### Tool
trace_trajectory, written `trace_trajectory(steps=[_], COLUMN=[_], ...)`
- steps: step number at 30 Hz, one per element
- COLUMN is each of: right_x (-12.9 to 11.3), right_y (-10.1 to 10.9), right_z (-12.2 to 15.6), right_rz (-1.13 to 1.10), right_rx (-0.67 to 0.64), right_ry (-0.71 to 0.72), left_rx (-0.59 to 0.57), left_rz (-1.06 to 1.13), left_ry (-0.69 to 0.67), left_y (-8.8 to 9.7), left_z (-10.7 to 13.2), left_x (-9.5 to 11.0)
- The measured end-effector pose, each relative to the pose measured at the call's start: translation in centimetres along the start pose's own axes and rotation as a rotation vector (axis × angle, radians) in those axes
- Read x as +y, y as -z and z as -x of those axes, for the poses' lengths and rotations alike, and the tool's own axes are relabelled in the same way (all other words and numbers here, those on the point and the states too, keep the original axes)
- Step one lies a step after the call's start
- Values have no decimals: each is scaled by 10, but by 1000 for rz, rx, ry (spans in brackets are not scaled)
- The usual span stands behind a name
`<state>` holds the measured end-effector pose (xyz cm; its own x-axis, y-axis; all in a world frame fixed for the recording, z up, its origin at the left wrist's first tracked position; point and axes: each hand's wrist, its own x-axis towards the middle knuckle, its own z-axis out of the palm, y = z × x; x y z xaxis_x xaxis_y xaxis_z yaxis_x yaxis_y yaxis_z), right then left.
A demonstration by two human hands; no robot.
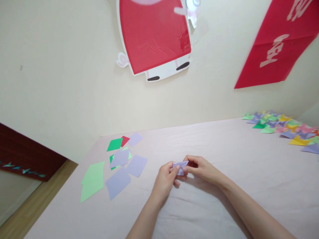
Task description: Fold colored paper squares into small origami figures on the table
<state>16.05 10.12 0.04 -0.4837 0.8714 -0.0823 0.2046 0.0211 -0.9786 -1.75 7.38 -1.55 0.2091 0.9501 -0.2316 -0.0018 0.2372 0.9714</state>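
Observation:
A small piece of folded purple paper (179,165) is held between both hands, a little above the pale cloth-covered surface (199,212). My left hand (167,175) pinches its left side, with the thumb lying across the front. At the right edge, my right hand (199,167) grips the paper between thumb and fingers. Creases and a pointed upper right corner show on it. Part of the paper is hidden behind the fingers.
To the left lie loose paper sheets: light green (92,181), purple (118,182), dark green (115,144) and red (125,141). Many folded paper figures (281,124) in mixed colours stand at the far right. Behind rises a wall (74,66) with a red cartoon decoration (156,36) and a red banner (276,46).

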Motion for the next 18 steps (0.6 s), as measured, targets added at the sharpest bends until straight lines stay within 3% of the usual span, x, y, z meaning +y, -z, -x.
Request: trace_trajectory(steps=[18], right_x=[11], right_y=[-3], right_z=[-4], right_rz=[29], right_rx=[76], right_ry=[-26], left_rx=[-115], left_rz=[24], left_ry=[47], left_y=[2], left_z=[6], left_x=[10])
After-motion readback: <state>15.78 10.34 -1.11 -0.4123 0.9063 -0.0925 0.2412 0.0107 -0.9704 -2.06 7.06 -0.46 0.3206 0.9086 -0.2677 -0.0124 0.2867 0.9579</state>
